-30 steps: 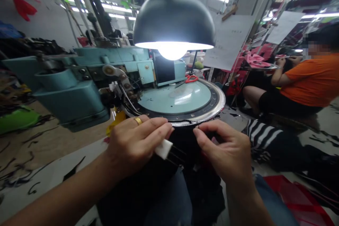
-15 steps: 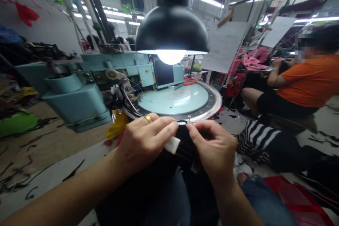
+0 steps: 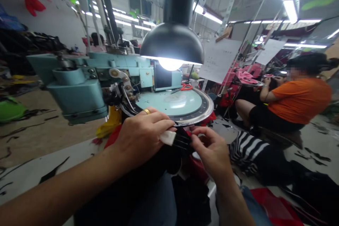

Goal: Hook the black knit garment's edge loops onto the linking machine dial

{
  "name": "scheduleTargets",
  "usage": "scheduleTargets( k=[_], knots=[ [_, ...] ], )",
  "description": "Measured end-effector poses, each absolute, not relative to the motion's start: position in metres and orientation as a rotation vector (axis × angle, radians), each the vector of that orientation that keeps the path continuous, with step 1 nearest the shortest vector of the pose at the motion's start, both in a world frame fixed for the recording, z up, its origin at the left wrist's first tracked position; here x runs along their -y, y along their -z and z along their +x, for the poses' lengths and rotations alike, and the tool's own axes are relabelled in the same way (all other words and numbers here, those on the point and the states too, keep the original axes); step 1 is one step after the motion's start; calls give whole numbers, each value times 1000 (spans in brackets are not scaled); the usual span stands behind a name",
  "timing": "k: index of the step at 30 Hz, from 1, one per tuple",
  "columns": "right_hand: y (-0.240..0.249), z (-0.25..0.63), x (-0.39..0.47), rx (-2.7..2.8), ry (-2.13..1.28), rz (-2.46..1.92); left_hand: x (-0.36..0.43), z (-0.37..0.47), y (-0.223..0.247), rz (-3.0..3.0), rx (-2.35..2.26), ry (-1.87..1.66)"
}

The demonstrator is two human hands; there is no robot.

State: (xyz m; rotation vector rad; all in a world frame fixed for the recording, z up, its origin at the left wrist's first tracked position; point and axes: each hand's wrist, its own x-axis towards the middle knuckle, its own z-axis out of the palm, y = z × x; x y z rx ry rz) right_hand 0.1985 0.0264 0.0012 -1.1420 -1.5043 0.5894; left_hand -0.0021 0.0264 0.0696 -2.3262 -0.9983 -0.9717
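Observation:
My left hand (image 3: 145,136), with a gold ring, is closed on black fabric (image 3: 182,141) at the front rim of the round machine plate (image 3: 206,111). A white label (image 3: 167,137) sticks out beneath its fingers. My right hand (image 3: 212,150) is just right of the fabric, below the rim, with thumb and index finger bent toward the fabric's edge. Whether those fingertips pinch the fabric is too small to tell. The fabric hangs from the rim down over my lap.
A black lamp (image 3: 172,42) shines above the plate. Red scissors (image 3: 186,87) lie at the plate's back. The teal machine (image 3: 79,91) stands at left. A person in an orange shirt (image 3: 302,99) sits at right, near striped fabric (image 3: 254,148).
My right hand has moved down, away from the rim and from my left hand. More of the fabric's edge shows between them. The camera view has shifted.

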Motion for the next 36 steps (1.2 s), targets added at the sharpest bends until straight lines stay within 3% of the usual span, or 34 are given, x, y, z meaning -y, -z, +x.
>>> scheduleTargets(
  k=[4,8,10,19,30,32,36],
  knots=[
    [2,195,-24,1539,-368,-1131,-26,-1,-63,-2297,1019,1002],
    [-5,205,-21,1424,-766,-1000,-28,-4,-62,-2335,948,1062],
    [-11,203,-21,1490,-808,-915,-30,-5,-63,-2348,908,1095],
    [-18,184,-25,1421,-357,-934,-37,-13,-54,-2223,707,1103],
    [-21,187,-26,1392,-232,-1066,-30,-4,-60,-2106,705,876],
    [-15,199,-30,1314,-377,-1176,-31,-3,-68,-2113,773,796],
    [-5,221,-36,1176,-1047,-1002,-57,-5,-99,-2550,1019,627]
  ],
)
